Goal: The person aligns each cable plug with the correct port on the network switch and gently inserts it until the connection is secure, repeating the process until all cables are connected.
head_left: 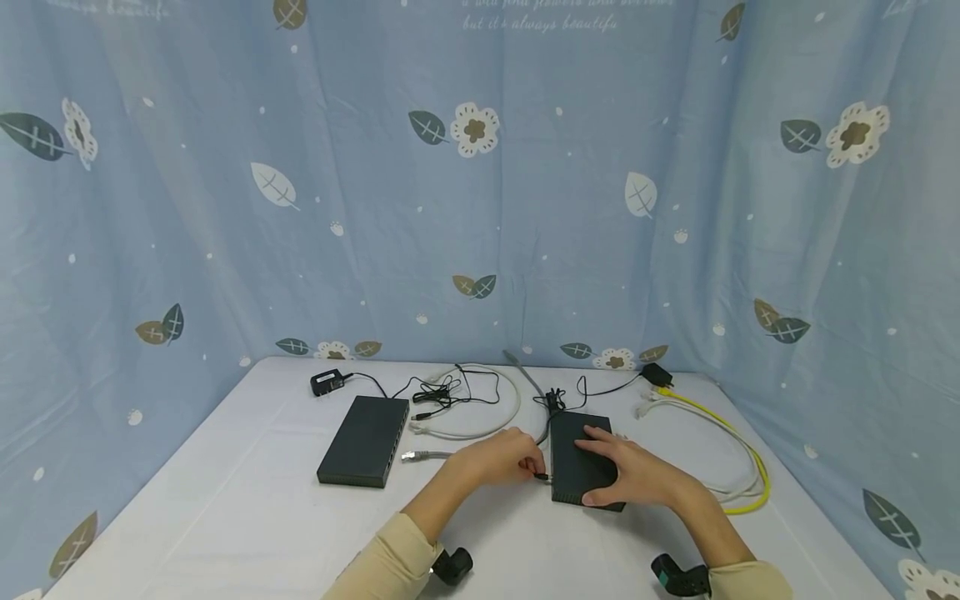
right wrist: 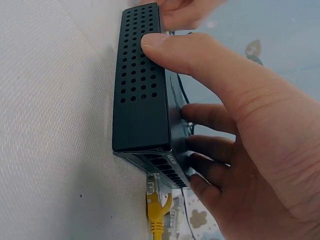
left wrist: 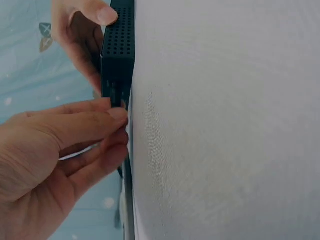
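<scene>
A black network switch (head_left: 581, 454) lies at the middle right of the white table. My left hand (head_left: 501, 457) is at its left side, pinching a small black plug (head_left: 542, 477) between thumb and fingertips, right at the switch's wall. The plug's tip is mostly hidden by fingers in the left wrist view. My right hand (head_left: 637, 468) holds the switch from the right, fingers spread on the top and thumb on the vented side (right wrist: 137, 60). In the right wrist view, a yellow network cable (right wrist: 157, 212) has its clear plug at the row of ports.
A second black switch (head_left: 363, 442) lies left, near a power adapter (head_left: 327, 382) with a bundled black cord (head_left: 442, 393). A white cable (head_left: 517, 400) and a grey cable (head_left: 431, 455) lie between the switches. Another adapter (head_left: 657, 375) and pale cables (head_left: 697, 407) lie right.
</scene>
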